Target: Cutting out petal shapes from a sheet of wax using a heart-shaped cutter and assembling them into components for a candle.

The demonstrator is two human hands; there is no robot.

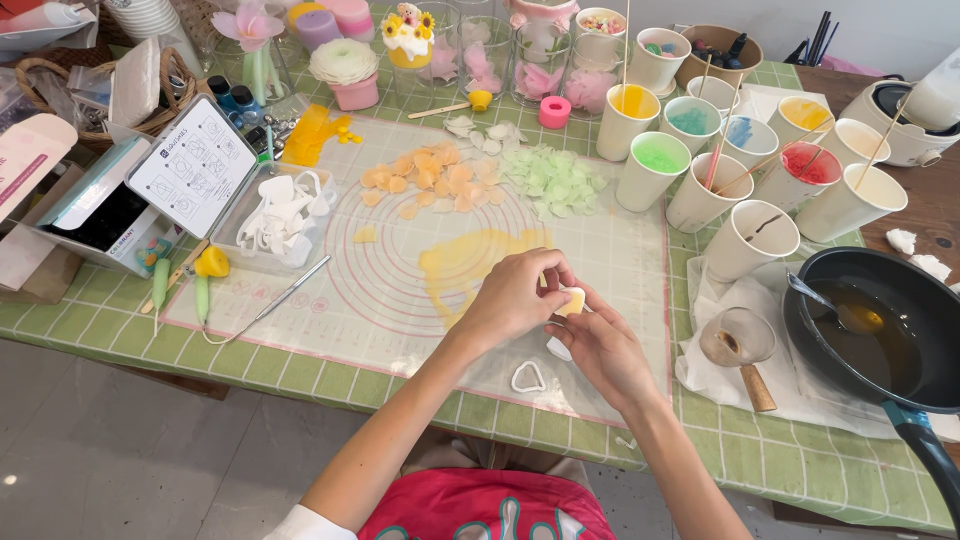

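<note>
Left hand [512,295]: my grip pinches the top edge of a small pale yellow wax piece [572,299], fingers curled over it.
Right hand [603,347]: cupped beneath, thumb and fingertips pressing the same piece from below; both grips are closed on it.
Wax piece: soft-looking, smooth, rounded like a petal, held just above the mat, near its front edge. Its exact shape is mostly hidden by my fingers, so I may be wrong there.
Mat [400,290]: translucent silicone sheet, printed with pink concentric circles, smeared with a thin yellow film at the middle.
Cutter [528,376]: white, teardrop outline, lying flat on the mat just below my hands.
Petals: a heap of matte orange ones [430,180] and a heap of pale green ones [553,180], side by side at the mat's far end.
Cups [655,170]: white paper, holding coloured wax, some with wooden sticks.
Pan [880,330]: black, glossy, amber liquid and a spoon inside.
Surface [760,450]: green checked cloth.
</note>
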